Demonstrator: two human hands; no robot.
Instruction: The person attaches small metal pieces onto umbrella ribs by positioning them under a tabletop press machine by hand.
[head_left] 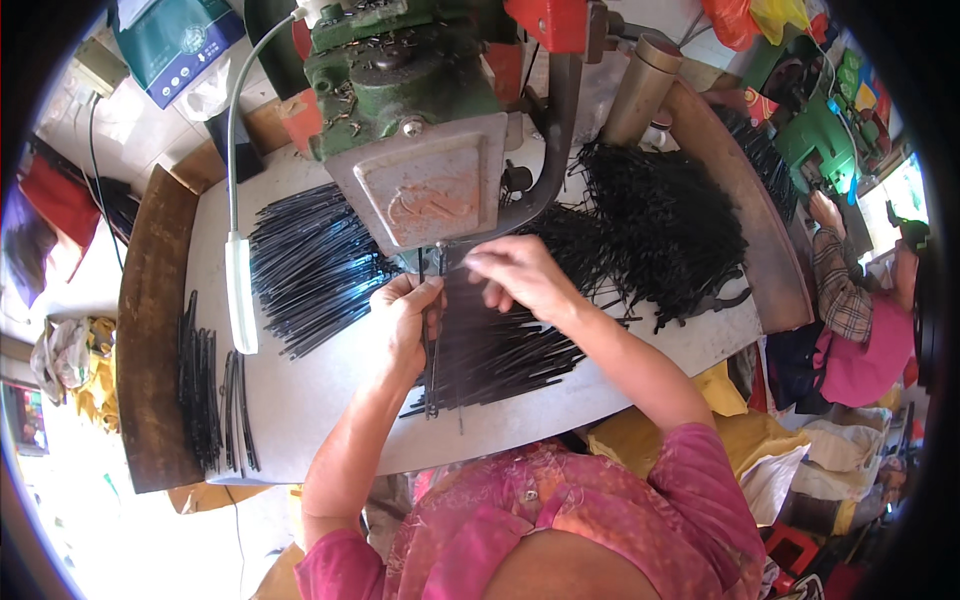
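Pink patterned shirt (560, 490) cloth of mine lies nearest, below the pale tabletop (680, 350). Beyond stands a green machine (400, 70), its grey front plate (418, 185) carrying a raised, rust-stained mark I can't make out; a teal-and-blue box (180, 40) at upper left bears pale print and small icons. With my left hand (405, 315) I pinch a slim black strip (431, 380) between thumb and fingers, just below the plate; its long axis runs from the machine toward my body, beside loose strips (520, 355). My right hand (525, 275), fingers blurred, is just beside it; I cannot tell whether it grasps anything. The strip's far end is hard to discern, and the machine's top is cut off.
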